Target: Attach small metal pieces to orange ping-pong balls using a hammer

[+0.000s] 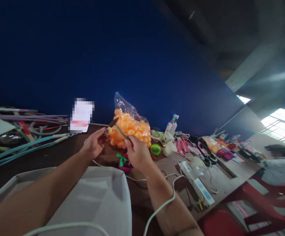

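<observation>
My left hand [97, 143] is closed around a small orange-yellow piece [109, 131], its far side against the view of the bag. A dark pointed piece [113, 122] shows just above it; what it is joined to I cannot make out. My right hand [137, 151] grips a flat tan stick [121, 132], whose tip points up and left towards the left hand. Right behind both hands stands a clear plastic bag [125, 106] filled with orange balls [132, 126]. Below the right hand lies a dark purple item with a green bow [121, 159].
A white box [103, 183] fills the near side under my forearms. Cables trail to a white power strip [202, 190]. A green ball [155, 149], paper cups [169, 148] and a bottle [172, 125] stand rightward. Hoops [39, 147] lie left; a person [281, 167] sits far right.
</observation>
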The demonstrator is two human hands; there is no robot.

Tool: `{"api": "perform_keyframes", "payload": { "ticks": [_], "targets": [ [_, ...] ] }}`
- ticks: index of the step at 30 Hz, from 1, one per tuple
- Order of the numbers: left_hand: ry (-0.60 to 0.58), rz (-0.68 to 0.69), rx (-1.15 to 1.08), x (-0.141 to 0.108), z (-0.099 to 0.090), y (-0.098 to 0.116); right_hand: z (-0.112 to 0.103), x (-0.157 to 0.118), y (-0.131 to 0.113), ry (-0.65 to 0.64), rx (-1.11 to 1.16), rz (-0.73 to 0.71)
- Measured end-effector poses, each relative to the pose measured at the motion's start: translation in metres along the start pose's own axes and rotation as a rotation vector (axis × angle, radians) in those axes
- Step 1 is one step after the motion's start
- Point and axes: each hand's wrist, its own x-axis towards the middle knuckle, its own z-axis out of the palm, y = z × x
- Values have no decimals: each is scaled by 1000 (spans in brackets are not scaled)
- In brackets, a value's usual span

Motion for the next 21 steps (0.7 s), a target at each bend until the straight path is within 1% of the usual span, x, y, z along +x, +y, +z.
{"api": "perform_keyframes", "payload": {
  "ticks": [5,9,15,21],
  "targets": [
    [-6,16,20,2,-2,-1,1,-1,-1,-25,-5,-11],
    [-19,13,49,3,-2,-2,4,0,-1,-52,-40,12],
    [-34,46,50,4,-4,-3,4,0,1,-17,-20,-1],
    [-61,46,68,4,-4,-3,4,-1,0,-40,-31,1]
  ]
}}
